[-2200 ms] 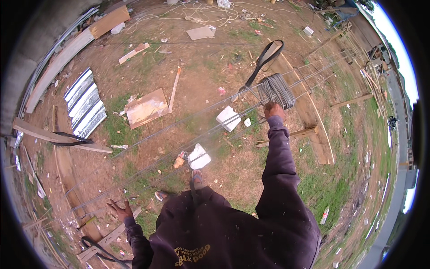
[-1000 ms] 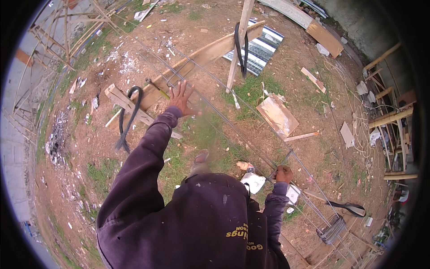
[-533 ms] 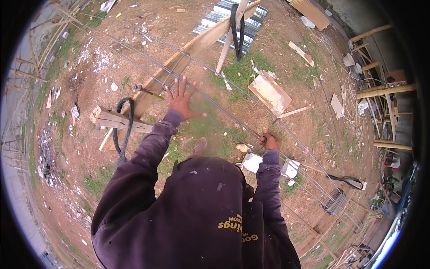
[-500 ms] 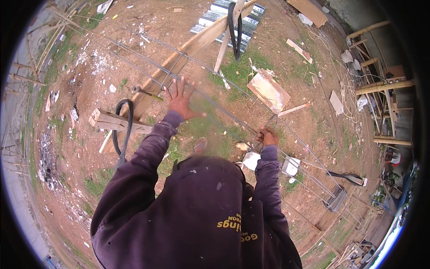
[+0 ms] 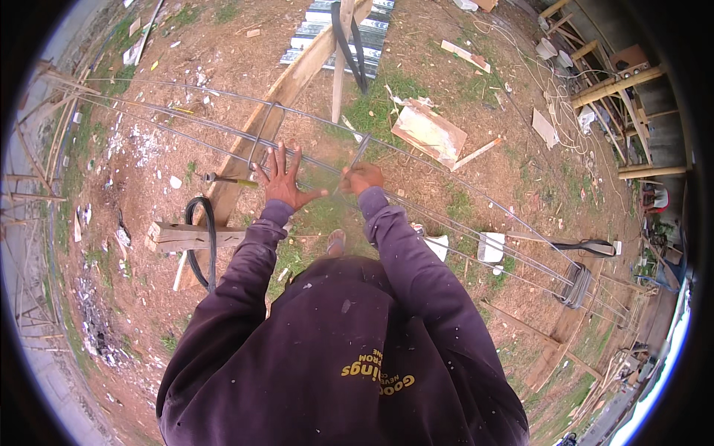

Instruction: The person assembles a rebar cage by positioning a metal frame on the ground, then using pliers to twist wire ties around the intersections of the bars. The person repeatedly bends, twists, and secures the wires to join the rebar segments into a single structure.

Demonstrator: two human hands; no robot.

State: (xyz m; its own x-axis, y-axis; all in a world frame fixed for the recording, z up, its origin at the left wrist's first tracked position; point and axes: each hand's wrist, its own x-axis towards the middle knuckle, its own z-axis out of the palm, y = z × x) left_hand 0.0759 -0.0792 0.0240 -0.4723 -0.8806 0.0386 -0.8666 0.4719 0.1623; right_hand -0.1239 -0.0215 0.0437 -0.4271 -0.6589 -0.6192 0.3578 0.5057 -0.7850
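Observation:
Long steel reinforcing bars (image 5: 186, 114) run across the view in front of me, from far left to near right. My left hand (image 5: 282, 182) is spread flat with its fingers apart over the lower bars, beside a wire stirrup (image 5: 258, 145) that rings them. My right hand (image 5: 362, 180) is closed on another stirrup (image 5: 361, 151) around the bars, a short way right of my left hand. A hammer (image 5: 232, 180) with a yellow-green handle lies on the wooden plank (image 5: 242, 152) left of my left hand.
A black wire coil (image 5: 211, 241) hangs on a wooden beam (image 5: 190, 236) at left; another (image 5: 349, 48) hangs from an upright stick. Bundled stirrups (image 5: 574, 286) sit at the bars' right end. Broken board (image 5: 429, 134), corrugated sheet (image 5: 309, 41) and bamboo poles (image 5: 617, 85) lie beyond.
My right hand has moved left along the bars with the stirrup, coming close to my left hand. The left hand stays spread. The whole view has shifted slightly.

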